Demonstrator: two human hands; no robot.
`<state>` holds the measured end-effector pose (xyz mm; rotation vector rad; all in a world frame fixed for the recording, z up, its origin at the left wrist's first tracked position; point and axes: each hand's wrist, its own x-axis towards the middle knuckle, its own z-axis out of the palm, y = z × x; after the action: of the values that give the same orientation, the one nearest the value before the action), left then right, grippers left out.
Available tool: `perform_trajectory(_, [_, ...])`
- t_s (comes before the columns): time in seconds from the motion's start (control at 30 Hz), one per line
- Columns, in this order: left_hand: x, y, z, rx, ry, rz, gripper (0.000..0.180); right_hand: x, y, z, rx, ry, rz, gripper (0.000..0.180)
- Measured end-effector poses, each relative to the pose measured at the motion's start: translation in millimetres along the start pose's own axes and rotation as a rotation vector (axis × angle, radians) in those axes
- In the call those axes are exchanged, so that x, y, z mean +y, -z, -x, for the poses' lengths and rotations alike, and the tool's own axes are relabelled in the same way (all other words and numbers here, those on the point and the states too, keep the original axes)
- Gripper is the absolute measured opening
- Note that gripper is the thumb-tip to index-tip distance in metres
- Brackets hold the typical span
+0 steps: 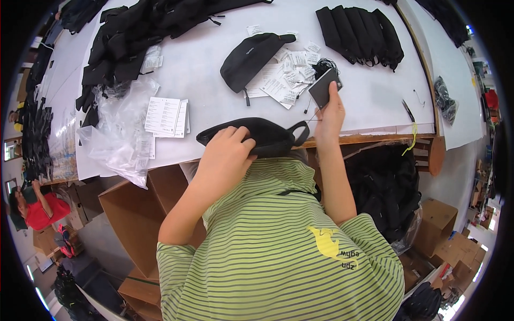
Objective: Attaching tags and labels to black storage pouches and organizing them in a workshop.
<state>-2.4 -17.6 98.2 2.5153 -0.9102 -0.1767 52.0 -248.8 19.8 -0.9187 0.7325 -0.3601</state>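
Note:
A black zip pouch (270, 138) lies at the table's near edge, its mouth gaping and a loop strap at its right end. My left hand (227, 152) grips the pouch's near rim, fingers bent over into the opening. To the right, my right hand (330, 119) is raised, pinching a flat black hang tag (322, 92) between thumb and fingers. A thin string runs down from that hand toward the strap; where it ends is unclear. Just beyond lie a second black pouch (249, 60), a scattered pile of small white labels (296, 74) and a tangle of black cords (325, 65).
White printed cards (162, 115) and crumpled clear plastic bags (120, 115) lie at left. Black pouches are heaped far left (136, 29) and lined up far right (358, 35). Small snips (408, 111) with a yellow cord (411, 142) lie right. A cardboard box (128, 216) stands below the table.

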Motion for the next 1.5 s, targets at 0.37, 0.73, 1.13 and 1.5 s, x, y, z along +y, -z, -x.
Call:
perform_trajectory(0.37, [-19, -49, -5, 0.315, 0.094, 0.086, 0.019, -38, -1, 17, -0.473, 0.583, 0.451, 0.031])
perform_trajectory(0.73, [-23, -53, -11, 0.396, -0.046, 0.098, 0.019, -13, -14, 38, -1.129, 1.121, 1.371, 0.026])
perform_trajectory(1.13, [-52, -65, -165, 0.048, 0.073, 0.052, 0.038, -23, 0, 27, -1.113, 1.046, 1.386, 0.026])
perform_trajectory(1.5, [-48, -12, -134, 0.258, 0.059, 0.356, 0.024, -32, 0, 31, -1.067, 1.139, 1.358, 0.021])
